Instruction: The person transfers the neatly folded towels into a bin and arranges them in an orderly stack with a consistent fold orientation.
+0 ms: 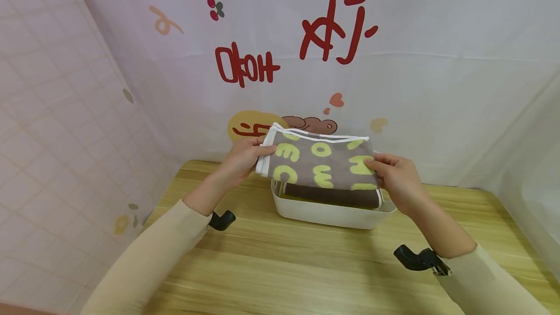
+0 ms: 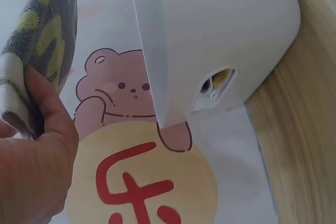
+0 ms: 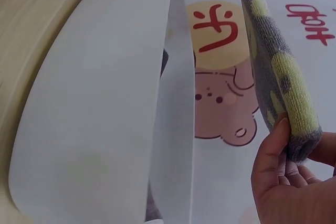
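A folded grey towel [image 1: 321, 159] with yellow letters and white edging is stretched between both hands, held above a white storage bin [image 1: 323, 212]. My left hand [image 1: 246, 157] pinches its white-trimmed left end, thumb on the front face. At the opposite end my right hand [image 1: 395, 179] grips the grey fold, thumb in front and fingers behind. Inside the bin lies a dark brown folded cloth [image 1: 332, 195] with a white edge, partly covered by the towel in the head view. In the left wrist view the bin's end wall has a handle opening [image 2: 214, 88].
The bin stands on a wood-grain table [image 1: 280, 261] near its back edge. Behind hangs a white printed curtain [image 1: 415, 62] with red characters and a bear; another curtain [image 1: 52, 111] with a grid pattern is at the left. Black wrist mounts [image 1: 415, 258] sit on both forearms.
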{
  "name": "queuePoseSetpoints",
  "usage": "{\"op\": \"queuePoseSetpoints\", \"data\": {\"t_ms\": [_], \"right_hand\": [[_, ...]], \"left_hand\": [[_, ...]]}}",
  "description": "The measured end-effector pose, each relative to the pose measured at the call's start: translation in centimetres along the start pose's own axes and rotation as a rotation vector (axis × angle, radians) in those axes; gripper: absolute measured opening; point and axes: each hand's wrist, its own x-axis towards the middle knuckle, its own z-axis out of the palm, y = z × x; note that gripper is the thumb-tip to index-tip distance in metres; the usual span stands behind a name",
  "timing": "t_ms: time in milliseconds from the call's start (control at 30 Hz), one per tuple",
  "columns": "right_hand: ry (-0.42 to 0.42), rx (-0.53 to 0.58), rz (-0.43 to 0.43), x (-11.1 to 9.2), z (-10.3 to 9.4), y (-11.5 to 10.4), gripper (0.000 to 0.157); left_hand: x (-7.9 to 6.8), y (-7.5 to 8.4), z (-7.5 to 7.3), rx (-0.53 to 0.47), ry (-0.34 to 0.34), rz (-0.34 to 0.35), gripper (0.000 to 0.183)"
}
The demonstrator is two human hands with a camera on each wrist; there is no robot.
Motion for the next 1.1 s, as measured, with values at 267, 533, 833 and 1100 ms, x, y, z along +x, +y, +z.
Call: {"op": "queuePoseSetpoints", "data": {"t_ms": [267,533,833,1100], "right_hand": [[0.01,-0.003,0.044,1.5,-1.3,1.9,0.069],[0.058,-0.077,0.04,2.8,-2.4,3.5,0.063],[0.047,-0.169,0.034,3.9,-2.7,5.0,0.061],[0.044,-0.295,0.017,4.1,-2.6,5.3,0.059]], "left_hand": [[1.8,-1.0,1.9,0.038,-0.005,0.005,0.026],[3.3,-1.6,3.6,0.112,0.057,-0.05,0.032],[4.7,-3.3,4.7,0.156,0.089,-0.061,0.032],[5.0,-3.9,5.8,0.302,0.176,-0.045,0.022]]}}
